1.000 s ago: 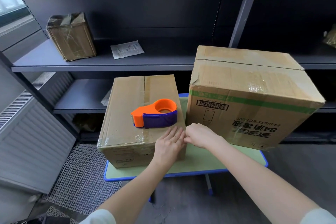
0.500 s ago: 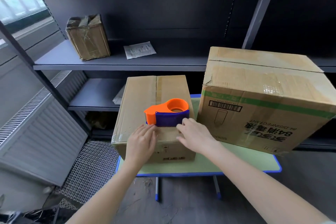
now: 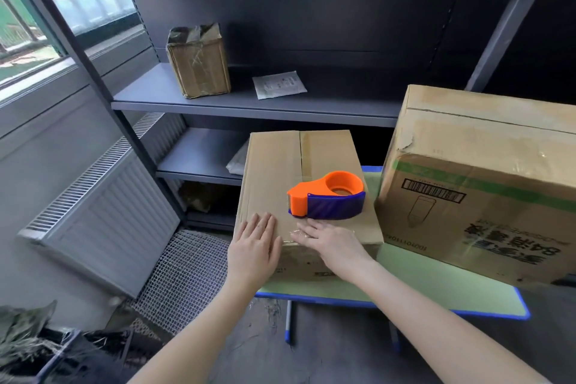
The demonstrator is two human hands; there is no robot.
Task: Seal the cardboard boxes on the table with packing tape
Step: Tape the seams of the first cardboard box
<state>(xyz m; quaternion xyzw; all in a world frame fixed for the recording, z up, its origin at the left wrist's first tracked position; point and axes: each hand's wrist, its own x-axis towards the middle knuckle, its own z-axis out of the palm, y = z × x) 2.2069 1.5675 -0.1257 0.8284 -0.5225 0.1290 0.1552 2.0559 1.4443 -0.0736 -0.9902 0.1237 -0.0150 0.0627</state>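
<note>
Both hands are flat, fingers straight, on the near edge of the smaller cardboard box: left hand on the corner, right hand pressing clear tape over the seam. An orange and purple tape dispenser sits on the box top just past the fingers. The bigger printed box is beside it on the green table. Behind, gray shelving holds a taped-up small box.

big box cut off right, paper slip unreadable
</note>
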